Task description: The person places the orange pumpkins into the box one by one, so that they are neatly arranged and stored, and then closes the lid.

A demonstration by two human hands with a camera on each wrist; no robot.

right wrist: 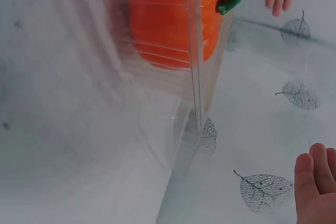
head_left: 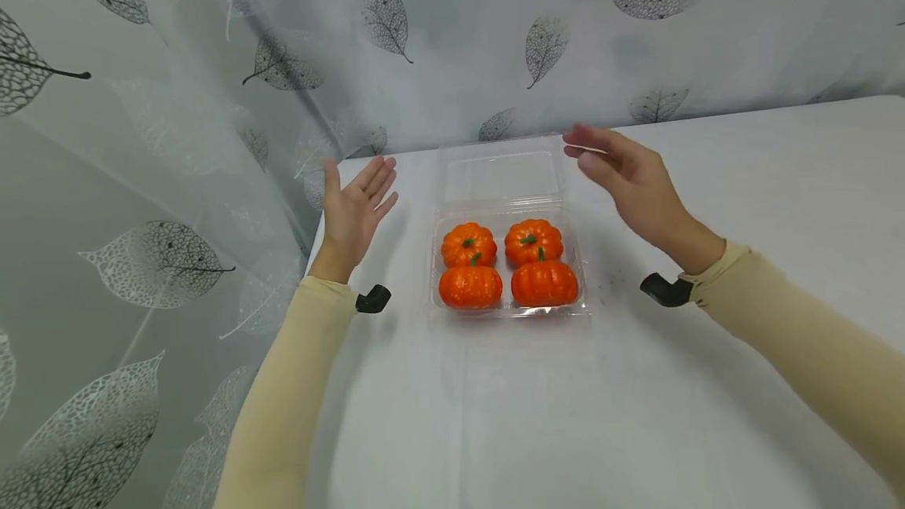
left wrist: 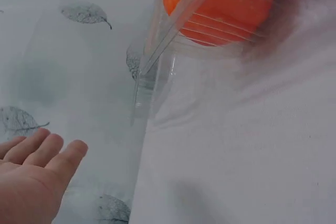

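Observation:
Several small orange pumpkins [head_left: 472, 287] with green stems sit in a clear plastic clamshell box [head_left: 505, 309] on the table. Two lie toward the back and two toward the front. The box's lid [head_left: 503, 175] is folded back, away from the person. Left of the box, my left hand [head_left: 351, 218] is held up with palm showing and fingers straight, touching nothing. On the other side, my right hand [head_left: 636, 187] hovers near the lid's right edge, fingers extended and holding nothing. In the right wrist view, a pumpkin [right wrist: 163, 22] shows through the box's ribbed wall.
A white cloth covers the table [head_left: 523, 415]. Behind it and along the left hangs a pale grey curtain [head_left: 459, 38] printed with leaves. Both forearms wear beige sleeves [head_left: 283, 391], with a black piece [head_left: 373, 299] at each wrist.

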